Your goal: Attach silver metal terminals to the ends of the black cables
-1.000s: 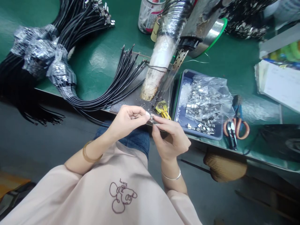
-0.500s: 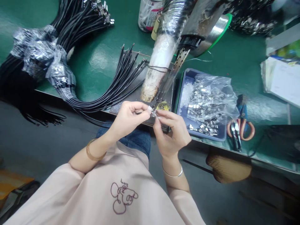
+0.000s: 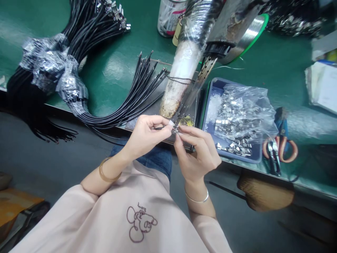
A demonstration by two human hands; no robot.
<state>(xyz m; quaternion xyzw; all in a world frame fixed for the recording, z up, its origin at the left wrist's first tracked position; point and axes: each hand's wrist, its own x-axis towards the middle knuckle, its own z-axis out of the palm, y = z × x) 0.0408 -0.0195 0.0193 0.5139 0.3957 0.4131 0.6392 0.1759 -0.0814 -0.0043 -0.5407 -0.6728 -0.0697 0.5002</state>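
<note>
Silvery metal connector (image 3: 175,130), small, sits between the two hands' fingertips. Left hand (image 3: 147,136): thumb and forefinger pinch a black cable (image 3: 158,128). Right hand (image 3: 198,150): fingertips pinch the connector, other fingers loosely curled. Black cable bundle (image 3: 110,120) lies left of left hand; blue tray (image 3: 256,154) lies right of right hand.

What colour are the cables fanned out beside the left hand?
The cables are black, showing best in the head view.

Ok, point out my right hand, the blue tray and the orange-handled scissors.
Right hand (image 3: 199,156): head view, on the back of the hand.
Blue tray (image 3: 256,152): head view, on its bare inner corner.
Orange-handled scissors (image 3: 282,147): head view, on a handle.
</note>
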